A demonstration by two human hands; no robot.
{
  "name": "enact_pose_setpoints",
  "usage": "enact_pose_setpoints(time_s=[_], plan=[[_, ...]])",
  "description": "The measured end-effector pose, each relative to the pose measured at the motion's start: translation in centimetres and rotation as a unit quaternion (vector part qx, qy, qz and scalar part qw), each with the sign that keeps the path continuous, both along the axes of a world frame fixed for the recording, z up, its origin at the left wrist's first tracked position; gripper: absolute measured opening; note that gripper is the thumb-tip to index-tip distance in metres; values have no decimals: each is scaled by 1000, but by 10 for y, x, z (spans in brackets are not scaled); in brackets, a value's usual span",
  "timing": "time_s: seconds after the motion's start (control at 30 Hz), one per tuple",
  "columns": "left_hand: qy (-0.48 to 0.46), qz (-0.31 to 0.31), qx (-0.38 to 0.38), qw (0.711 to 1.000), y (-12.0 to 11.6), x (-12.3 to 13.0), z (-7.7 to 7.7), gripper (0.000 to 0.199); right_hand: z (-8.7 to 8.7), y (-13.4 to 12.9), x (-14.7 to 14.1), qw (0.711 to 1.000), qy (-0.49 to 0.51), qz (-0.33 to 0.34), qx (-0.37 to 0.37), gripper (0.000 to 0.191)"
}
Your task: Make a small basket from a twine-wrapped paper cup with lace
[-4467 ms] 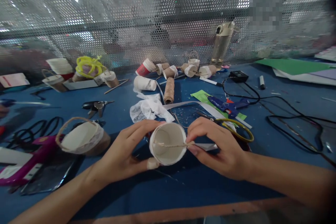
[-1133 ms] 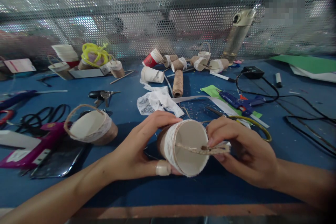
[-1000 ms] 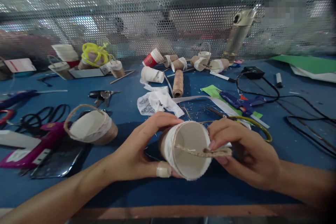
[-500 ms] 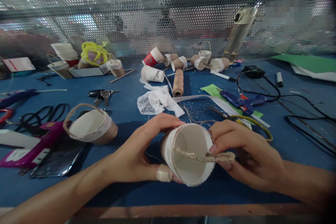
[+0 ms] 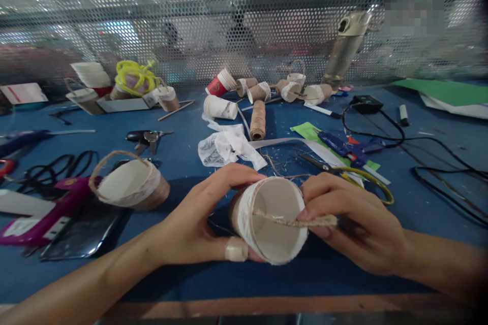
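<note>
A paper cup (image 5: 280, 249) wrapped in twine, with white lace round its rim, is tilted so its mouth faces me. My left hand (image 5: 206, 218) grips its side, thumb below with a bandage on it and fingers above. Between the thumb and fingers of my right hand (image 5: 354, 228) is a twine handle (image 5: 284, 221) that runs across the cup's mouth; its far end meets the inner left wall. Left of my hands lies a similar finished-looking cup (image 5: 131, 183) with an upright twine handle, leaning on its side.
White lace (image 5: 232, 144) and a twine spool (image 5: 258, 121) lie ahead. Scissors (image 5: 324, 165), a yellow tape ring (image 5: 377, 183) and a blue glue gun (image 5: 351, 150) are at right. A purple glue gun (image 5: 64, 208) overlaps a phone (image 5: 82, 233) at left. Several cups line the mesh panel (image 5: 198, 35).
The cup has turned slightly and shifted a little left and up. My right fingers stay on the twine handle, which now lies a bit flatter. The view has shifted slightly.
</note>
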State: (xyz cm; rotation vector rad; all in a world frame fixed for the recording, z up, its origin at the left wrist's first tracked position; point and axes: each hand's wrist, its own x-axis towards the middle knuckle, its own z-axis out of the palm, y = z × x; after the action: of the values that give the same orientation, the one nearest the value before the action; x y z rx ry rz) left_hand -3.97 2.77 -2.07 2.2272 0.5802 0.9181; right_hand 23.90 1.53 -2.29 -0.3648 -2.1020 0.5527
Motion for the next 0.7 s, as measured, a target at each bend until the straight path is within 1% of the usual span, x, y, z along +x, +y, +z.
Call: enact_pose_setpoints(time_s=[0.2,0.33,0.43,0.7], plan=[[0,-2,-5,1000,0,2,3,71,-2,-1,-1,1000,14,0,-19,8],[-13,0,0,1000,-1,2,2,76,-3,-2,-2,999,29,-3,-41,16],[-15,5,0,1000,0,2,1,75,-4,-3,-2,998,41,3,-56,21],[-9,1,-4,1000,0,0,1,75,-2,-3,-1,999,14,-5,-33,19]])
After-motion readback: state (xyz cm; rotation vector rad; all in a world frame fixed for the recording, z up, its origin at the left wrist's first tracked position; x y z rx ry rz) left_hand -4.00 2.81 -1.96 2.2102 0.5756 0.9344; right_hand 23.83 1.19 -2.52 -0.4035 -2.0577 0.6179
